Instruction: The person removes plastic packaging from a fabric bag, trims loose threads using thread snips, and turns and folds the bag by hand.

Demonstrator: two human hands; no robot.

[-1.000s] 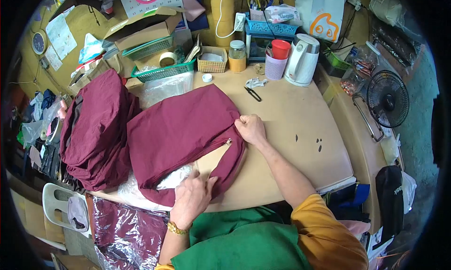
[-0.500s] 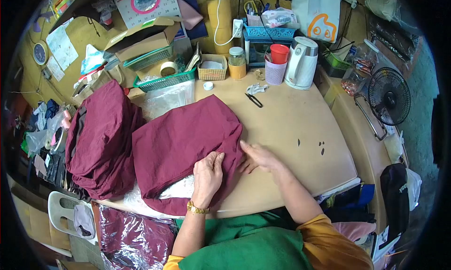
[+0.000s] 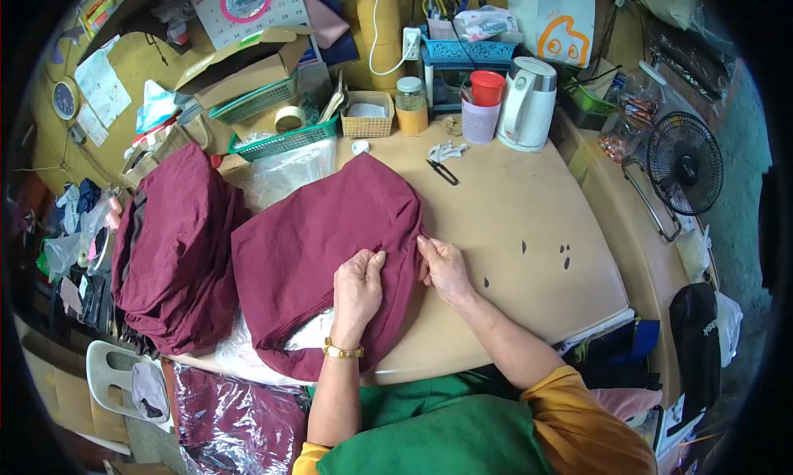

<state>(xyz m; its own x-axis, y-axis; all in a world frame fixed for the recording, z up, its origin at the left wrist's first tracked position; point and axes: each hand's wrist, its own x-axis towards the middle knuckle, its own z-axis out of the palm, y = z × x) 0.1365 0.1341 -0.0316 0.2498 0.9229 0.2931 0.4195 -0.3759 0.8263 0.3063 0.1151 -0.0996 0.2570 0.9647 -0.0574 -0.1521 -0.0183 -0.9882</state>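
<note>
A maroon cloth bag (image 3: 322,219) lies on the tan table, with an opening along its near side where clear plastic shows beneath. My left hand (image 3: 358,287), a gold watch on its wrist, is closed on the cloth near the bag's right part. At the bag's right edge, my right hand (image 3: 442,267) pinches the cloth between thumb and fingers. The two hands are a short way apart, with a fold of maroon fabric between them. Whatever lies under my left fingers is hidden.
A maroon cloth pile (image 3: 178,252) stands left of the bag. Black thread snips (image 3: 443,172), a white kettle (image 3: 527,105), a purple cup (image 3: 480,121) and a green basket (image 3: 285,139) are farther back. A fan (image 3: 684,163) stands at right, a plastic chair (image 3: 107,380) at lower left.
My left hand has moved up from the bag's opening onto the cloth. My right hand let go of the edge, then took hold lower down. A dark speck now shows on the table beside it.
</note>
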